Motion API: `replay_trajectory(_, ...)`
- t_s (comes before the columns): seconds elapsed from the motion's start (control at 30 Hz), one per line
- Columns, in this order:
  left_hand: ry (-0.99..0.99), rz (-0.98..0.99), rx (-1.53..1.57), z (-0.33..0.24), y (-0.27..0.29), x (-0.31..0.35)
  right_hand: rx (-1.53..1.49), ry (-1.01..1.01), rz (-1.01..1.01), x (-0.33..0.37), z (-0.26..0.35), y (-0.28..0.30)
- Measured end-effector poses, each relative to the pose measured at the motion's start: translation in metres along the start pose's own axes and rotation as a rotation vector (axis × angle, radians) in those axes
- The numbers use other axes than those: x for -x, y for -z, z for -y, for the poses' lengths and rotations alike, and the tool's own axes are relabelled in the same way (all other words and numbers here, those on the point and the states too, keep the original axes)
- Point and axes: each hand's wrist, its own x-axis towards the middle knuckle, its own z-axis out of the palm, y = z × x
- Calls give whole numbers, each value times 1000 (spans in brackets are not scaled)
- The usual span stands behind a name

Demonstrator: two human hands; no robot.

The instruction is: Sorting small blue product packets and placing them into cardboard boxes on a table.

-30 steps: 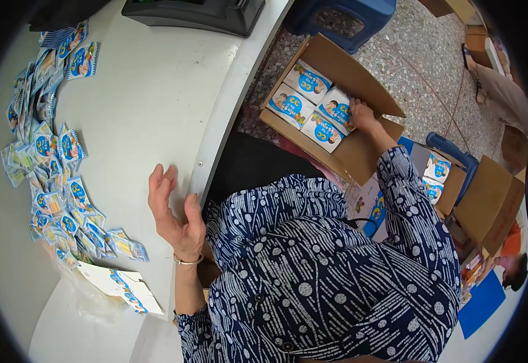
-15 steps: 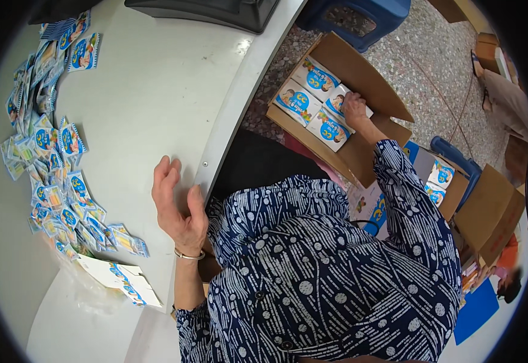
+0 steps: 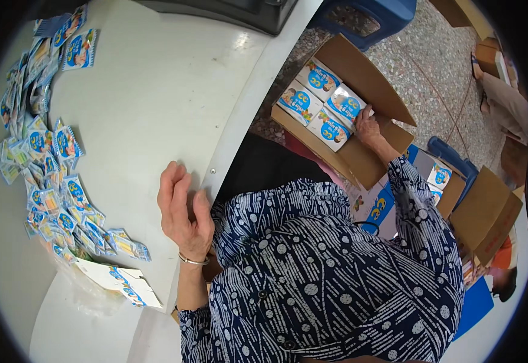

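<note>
My left hand [image 3: 186,209] rests at the near edge of the white table, fingers apart and holding nothing. To the right, my right hand [image 3: 369,128] reaches into an open brown carton [image 3: 361,163]. Its slightly bent fingertips touch the corner of a small white-and-blue box [image 3: 344,104]. That box lies among several alike in the carton, printed faces up. Its right end is partly behind my fingers. No box is lifted.
Many small printed packets [image 3: 46,145] lie along the table's left side. A flattened white-and-blue box [image 3: 118,281] lies near a clear plastic bag [image 3: 91,293]. A blue stool [image 3: 391,18] stands beyond the carton; another open carton [image 3: 488,206] is at right, with people behind.
My right hand has drawn back toward me and right, from on top of the small box to its corner, so more of the box shows. My left hand stays at the table edge.
</note>
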Motion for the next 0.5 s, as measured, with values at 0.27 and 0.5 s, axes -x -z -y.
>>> replay_trajectory(0.27,-9,-38,-65,-2,-7,-9,278,136,263,-22,-9,-12)
replay_trajectory(0.5,6,-8,-86,1,-5,-1,-177,197,-154,-28,43,14)
